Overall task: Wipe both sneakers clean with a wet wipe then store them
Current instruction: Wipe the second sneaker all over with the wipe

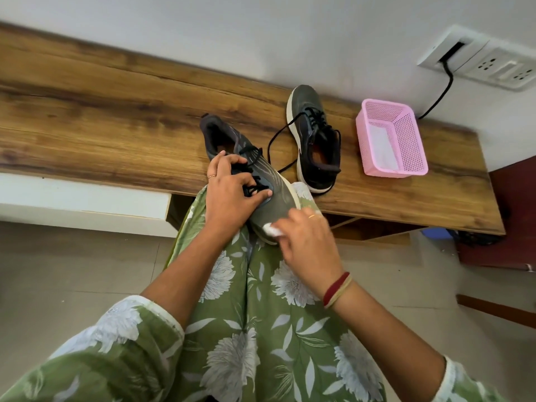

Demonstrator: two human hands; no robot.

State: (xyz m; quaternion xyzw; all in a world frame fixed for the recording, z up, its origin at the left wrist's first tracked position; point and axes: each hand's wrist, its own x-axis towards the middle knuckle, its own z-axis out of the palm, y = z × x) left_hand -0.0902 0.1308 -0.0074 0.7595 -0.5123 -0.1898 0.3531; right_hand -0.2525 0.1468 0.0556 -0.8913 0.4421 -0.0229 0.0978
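A dark grey sneaker [269,195] with a white sole rests on my lap, its heel toward the wooden bench. My left hand [232,192] grips it over the black laces. My right hand [307,242] holds a white wet wipe [272,229] against the toe end near the sole; the hand is blurred. The second sneaker [314,140] stands upright on the wooden bench [116,126], toe toward the wall, with a loose lace trailing to its left.
A pink perforated basket [406,146] with something white inside stands on the bench right of the second sneaker. A wall socket panel [487,62] with a black cable is above it. White drawer fronts sit under the bench at left. Tiled floor lies below.
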